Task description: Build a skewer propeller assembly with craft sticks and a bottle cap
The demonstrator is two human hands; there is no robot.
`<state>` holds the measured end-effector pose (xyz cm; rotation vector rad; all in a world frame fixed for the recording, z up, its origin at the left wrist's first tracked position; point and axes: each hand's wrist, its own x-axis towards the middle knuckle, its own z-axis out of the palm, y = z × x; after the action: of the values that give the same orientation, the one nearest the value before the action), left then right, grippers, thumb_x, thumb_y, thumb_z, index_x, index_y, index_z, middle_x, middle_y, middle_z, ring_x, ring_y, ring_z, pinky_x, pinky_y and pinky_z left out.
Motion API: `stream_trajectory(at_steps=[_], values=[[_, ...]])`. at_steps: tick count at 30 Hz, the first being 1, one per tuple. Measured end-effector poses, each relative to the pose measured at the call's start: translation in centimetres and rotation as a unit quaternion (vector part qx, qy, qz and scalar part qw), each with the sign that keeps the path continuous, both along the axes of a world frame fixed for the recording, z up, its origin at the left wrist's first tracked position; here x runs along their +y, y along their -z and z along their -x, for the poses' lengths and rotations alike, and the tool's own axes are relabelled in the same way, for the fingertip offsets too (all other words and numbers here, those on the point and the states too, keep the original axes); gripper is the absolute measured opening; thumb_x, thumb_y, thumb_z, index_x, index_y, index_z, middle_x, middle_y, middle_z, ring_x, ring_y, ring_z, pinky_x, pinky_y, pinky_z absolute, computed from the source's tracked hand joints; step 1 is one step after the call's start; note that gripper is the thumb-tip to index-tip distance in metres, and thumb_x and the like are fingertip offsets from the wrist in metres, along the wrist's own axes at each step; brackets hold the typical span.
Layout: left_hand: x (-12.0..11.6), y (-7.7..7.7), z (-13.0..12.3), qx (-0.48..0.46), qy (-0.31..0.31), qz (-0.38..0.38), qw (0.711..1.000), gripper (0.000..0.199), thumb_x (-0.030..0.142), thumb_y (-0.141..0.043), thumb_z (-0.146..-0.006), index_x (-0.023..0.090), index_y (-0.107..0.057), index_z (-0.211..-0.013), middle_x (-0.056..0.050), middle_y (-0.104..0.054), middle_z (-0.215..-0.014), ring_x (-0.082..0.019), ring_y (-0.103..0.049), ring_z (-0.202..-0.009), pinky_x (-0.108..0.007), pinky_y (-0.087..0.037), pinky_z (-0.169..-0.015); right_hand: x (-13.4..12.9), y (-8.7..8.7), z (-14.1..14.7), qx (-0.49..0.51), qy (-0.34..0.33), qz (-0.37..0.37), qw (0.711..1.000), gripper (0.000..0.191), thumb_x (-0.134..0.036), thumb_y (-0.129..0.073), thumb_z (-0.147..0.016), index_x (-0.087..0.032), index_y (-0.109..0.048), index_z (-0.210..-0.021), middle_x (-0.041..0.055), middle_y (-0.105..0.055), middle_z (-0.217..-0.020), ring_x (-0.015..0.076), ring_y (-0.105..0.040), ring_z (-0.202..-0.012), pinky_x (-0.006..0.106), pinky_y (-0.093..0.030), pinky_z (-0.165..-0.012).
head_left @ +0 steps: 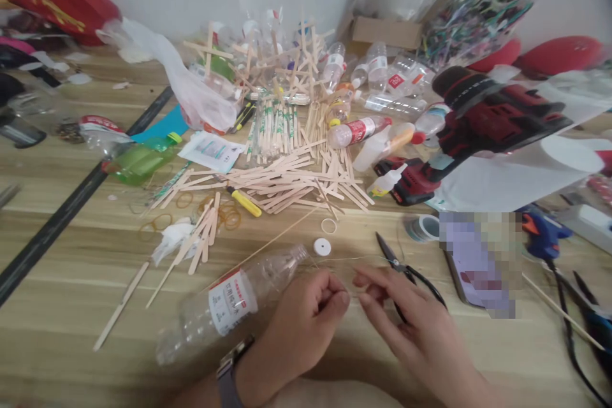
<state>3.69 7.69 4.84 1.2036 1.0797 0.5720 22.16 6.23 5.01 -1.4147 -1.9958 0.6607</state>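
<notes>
My left hand (313, 319), with a watch on its wrist, is closed in a pinch. Facing it, my right hand (406, 322) has thumb and forefinger drawn close together. A thin string (352, 295) spans the short gap between the fingertips, and more of it runs above the hands toward the bottle's neck. Beside my left hand an empty clear plastic bottle (229, 306) lies on its side without a cap. A white bottle cap (322, 247) and a small ring (329, 225) lie beyond the hands. Black-handled scissors (406, 271) lie partly hidden behind my right hand.
Loose craft sticks (282, 182) pile up mid-table, with a yellow-handled tool (245, 201) among them. Several plastic bottles (358, 132) stand or lie behind. At right are a red power drill (482, 121), a tape roll (425, 228), a phone (463, 280) and a blue glue gun (545, 233).
</notes>
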Motion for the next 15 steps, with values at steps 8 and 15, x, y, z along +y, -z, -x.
stream_trajectory(at_steps=[8,15], values=[[-0.7,-0.6,0.3,0.029,0.059,-0.043,0.997,0.013,0.021,-0.05,-0.087,0.02,-0.051,-0.074,0.005,-0.049,-0.065,-0.013,-0.046,-0.062,-0.026,-0.031,-0.059,5.1,-0.1,2.6,0.304,0.038,0.324,0.895,0.036,-0.036,-0.059,-0.09,-0.021,-0.066,-0.122,0.0019,-0.07,-0.076,0.0124,-0.064,-0.062,0.025,-0.056,-0.061],[-1.3,-0.5,0.7,0.087,0.107,-0.081,0.987,0.014,0.02,-0.051,-0.086,0.02,-0.055,-0.072,0.004,-0.053,-0.064,-0.013,-0.049,-0.061,-0.026,-0.031,-0.057,9.3,2.6,6.4,0.385,0.05,0.377,0.841,0.025,-0.025,-0.059,-0.085,-0.017,-0.073,-0.104,0.0123,-0.071,-0.114,0.0122,-0.067,-0.068,0.024,-0.051,-0.054]])
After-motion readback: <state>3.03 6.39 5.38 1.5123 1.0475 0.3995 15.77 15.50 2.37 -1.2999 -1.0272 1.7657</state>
